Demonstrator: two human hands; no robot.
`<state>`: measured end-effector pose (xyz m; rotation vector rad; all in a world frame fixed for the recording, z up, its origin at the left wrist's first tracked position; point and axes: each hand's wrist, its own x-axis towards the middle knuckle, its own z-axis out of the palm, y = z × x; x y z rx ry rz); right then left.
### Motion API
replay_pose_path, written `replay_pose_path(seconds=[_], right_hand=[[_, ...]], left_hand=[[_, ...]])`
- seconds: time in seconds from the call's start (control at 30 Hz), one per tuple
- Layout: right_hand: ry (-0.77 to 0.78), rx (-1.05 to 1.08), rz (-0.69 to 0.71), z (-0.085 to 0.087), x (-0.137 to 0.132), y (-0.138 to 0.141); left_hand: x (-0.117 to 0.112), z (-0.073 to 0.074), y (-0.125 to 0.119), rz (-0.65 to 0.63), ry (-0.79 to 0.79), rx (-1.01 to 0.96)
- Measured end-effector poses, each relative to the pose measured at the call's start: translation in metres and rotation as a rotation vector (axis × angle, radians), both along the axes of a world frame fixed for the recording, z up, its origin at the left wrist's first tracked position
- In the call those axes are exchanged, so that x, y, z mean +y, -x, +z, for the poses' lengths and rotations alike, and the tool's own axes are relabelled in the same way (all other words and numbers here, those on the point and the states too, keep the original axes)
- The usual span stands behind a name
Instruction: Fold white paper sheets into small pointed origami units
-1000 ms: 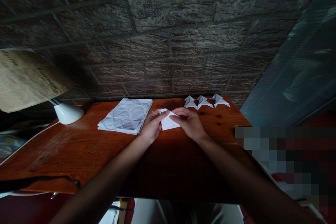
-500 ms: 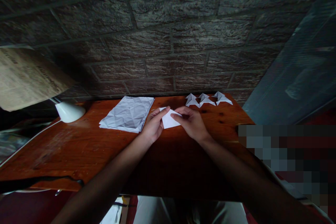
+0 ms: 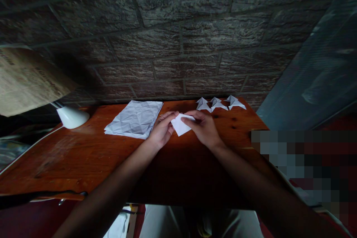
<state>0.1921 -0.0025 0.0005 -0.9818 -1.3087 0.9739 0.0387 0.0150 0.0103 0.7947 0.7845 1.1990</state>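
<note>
A small piece of folded white paper (image 3: 180,125) is held up over the wooden table between both hands. My left hand (image 3: 163,129) pinches its left edge, thumb on top. On the other side, my right hand (image 3: 203,128) grips the right part, its thumb lying across the paper's face. The fingers behind the paper are hidden. One corner of the paper points down toward me. Left of my left hand lies a stack of creased white paper sheets (image 3: 135,119). Beyond my right hand stand three folded paper figures (image 3: 219,104) in a row.
A lamp with a white base (image 3: 73,117) and a paper-like printed shade (image 3: 30,81) stands at the left of the wooden table (image 3: 69,156). A black strap (image 3: 41,196) lies on the front left edge. A stone-block wall (image 3: 178,44) rises behind the table.
The folded paper has turned slightly between my hands, so its lower corner now points more straight down. Both hands keep hold of it. The whole view has shifted a little.
</note>
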Motion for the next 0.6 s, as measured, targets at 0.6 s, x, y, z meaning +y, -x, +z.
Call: replay_pose_path(seconds=[0.6], right_hand=[[0.045,0.028,0.047,0.004,0.007,-0.014]], left_hand=[[0.004,-0.005,0.008,0.059,-0.283,0.251]])
